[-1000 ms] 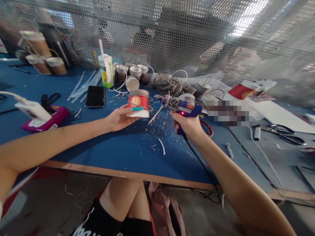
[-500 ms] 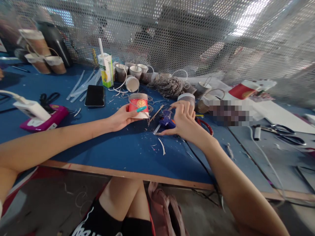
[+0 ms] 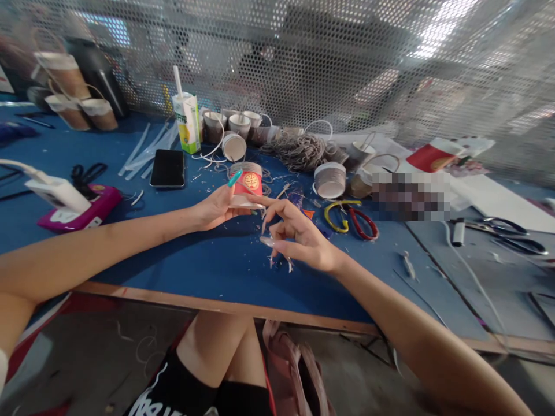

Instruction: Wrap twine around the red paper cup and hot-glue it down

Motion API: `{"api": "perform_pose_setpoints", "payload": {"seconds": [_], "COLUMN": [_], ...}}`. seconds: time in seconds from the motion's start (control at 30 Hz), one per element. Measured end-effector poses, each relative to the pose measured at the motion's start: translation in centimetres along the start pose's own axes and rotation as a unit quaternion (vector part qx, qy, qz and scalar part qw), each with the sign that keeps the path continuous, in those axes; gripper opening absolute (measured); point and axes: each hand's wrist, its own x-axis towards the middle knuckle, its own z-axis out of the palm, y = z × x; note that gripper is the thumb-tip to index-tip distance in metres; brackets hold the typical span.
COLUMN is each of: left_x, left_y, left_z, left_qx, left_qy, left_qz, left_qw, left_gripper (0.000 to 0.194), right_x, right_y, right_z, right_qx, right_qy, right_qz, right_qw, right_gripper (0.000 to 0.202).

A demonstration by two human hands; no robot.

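Note:
My left hand (image 3: pixel 215 209) holds a small red cup (image 3: pixel 243 182) with a gold emblem, its fingers beneath and its thumb raised along the side. Grey cord is wound around the cup's upper part, and its lower band is pale. To the right of it, my right hand (image 3: pixel 299 234) has its fingers apart and curved, the index fingertip reaching the cup's lower edge. Whether that fingertip touches the cup I cannot tell. Behind my right hand a blue and orange tool (image 3: pixel 308 214) is mostly hidden. Cord scraps lie about on the blue table (image 3: pixel 208 263).
Several cord-wrapped cups (image 3: pixel 239 124) and a tangle of grey cord (image 3: pixel 299 151) line the mesh wall. A drink carton (image 3: pixel 186 122), a phone (image 3: pixel 167 169) and a purple power strip (image 3: pixel 97 205) are leftward. Scissors with yellow and red handles (image 3: pixel 365 224) lie to the right.
My right hand has moved left and down, from over the blue tool to beside the red cup. My left thumb has lifted off the emblem, and the yellow scissor handle now shows.

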Motion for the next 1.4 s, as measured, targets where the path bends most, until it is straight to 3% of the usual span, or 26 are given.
{"api": "perform_pose_setpoints", "payload": {"seconds": [0.13, 0.2, 0.37, 0.47, 0.6, 0.67, 0.8, 0.9, 1.0, 1.1, 1.3, 1.4], "left_x": [0.0, 0.0, -0.1, -0.2, -0.3, -0.3, -0.5, -0.7, -0.8, -0.8, -0.4, -0.3], "left_y": [0.3, 0.5, 0.7, 0.8, 1.1, 1.1, 0.6, 0.4, 0.7, 0.8, 0.2, 0.3], "left_z": [0.4, 0.7, 1.1, 1.3, 1.8, 2.0, 2.0, 2.1, 2.2, 2.2, 1.9, 2.1], "left_qx": [0.008, 0.01, 0.005, -0.004, 0.013, 0.024, 0.076, 0.119, 0.144, 0.162, 0.134, 0.153], "left_qy": [0.005, 0.02, 0.031, 0.043, 0.051, 0.051, 0.09, 0.088, 0.079, 0.091, 0.115, 0.132], "left_qz": [0.009, -0.003, -0.005, 0.003, -0.001, 0.0, 0.0, 0.011, 0.011, 0.015, 0.02, 0.018], "left_qw": [1.0, 1.0, 0.999, 0.999, 0.999, 0.998, 0.993, 0.989, 0.986, 0.982, 0.984, 0.979], "left_gripper": [0.084, 0.079, 0.083, 0.082, 0.074, 0.078, 0.092, 0.09, 0.086, 0.086, 0.091, 0.091], "right_x": [0.4, 0.6, 1.0, 1.4, 1.3, 1.1, 0.5, 0.4, 0.5, 0.6, 1.0, 1.0], "right_y": [1.1, 1.5, 1.6, 1.7, 1.9, 1.9, 1.6, 1.5, 1.6, 1.7, 2.3, 2.6], "right_z": [-0.8, -1.2, -2.0, -2.5, -2.7, -2.5, -1.5, -1.0, -0.8, -0.9, -1.9, -2.4], "right_qx": [0.048, 0.076, 0.132, 0.14, 0.115, 0.091, 0.024, -0.043, -0.075, -0.058, 0.011, -0.02], "right_qy": [-0.016, 0.006, 0.105, 0.181, 0.274, 0.259, 0.135, 0.037, 0.001, 0.061, 0.278, 0.32], "right_qz": [-0.024, -0.04, -0.036, -0.022, -0.064, -0.087, -0.091, -0.066, -0.057, -0.058, -0.07, -0.109], "right_qw": [0.998, 0.996, 0.985, 0.973, 0.953, 0.958, 0.986, 0.996, 0.996, 0.995, 0.958, 0.941], "right_gripper": [0.025, 0.021, 0.013, 0.02, 0.023, 0.022, 0.018, 0.019, 0.022, 0.028, 0.047, 0.048]}}
